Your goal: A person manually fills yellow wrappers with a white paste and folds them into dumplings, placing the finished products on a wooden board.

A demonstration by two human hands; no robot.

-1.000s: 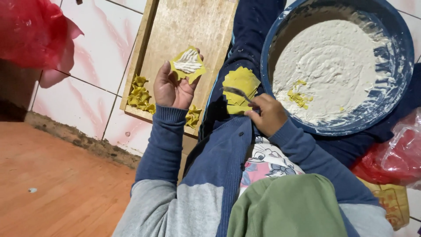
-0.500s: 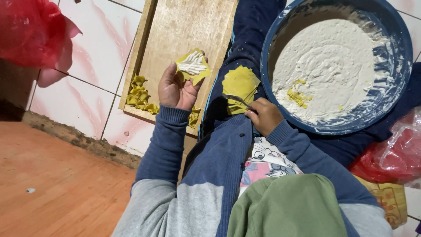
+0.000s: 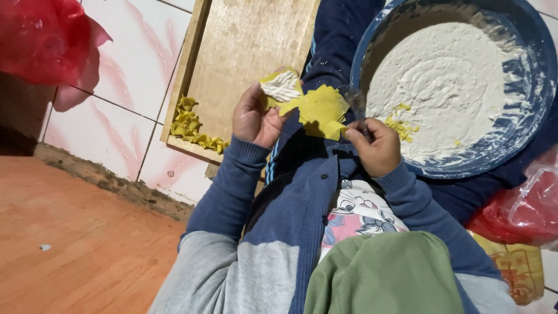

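Right hand [image 3: 376, 145] now touching yellow dough sheets [image 3: 321, 110], left hand [image 3: 256, 116] raised filled wrapper [image 3: 281, 87]

Blue bowl [image 3: 523, 139] cropped at top

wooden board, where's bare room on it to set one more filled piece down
Most of the wooden board is bare: the whole middle and upper part, right of the yellow folded pieces heaped along its lower left edge. Its lower right corner is crowded by the left hand, which holds a filled yellow wrapper. The blue basin is full of white paste.
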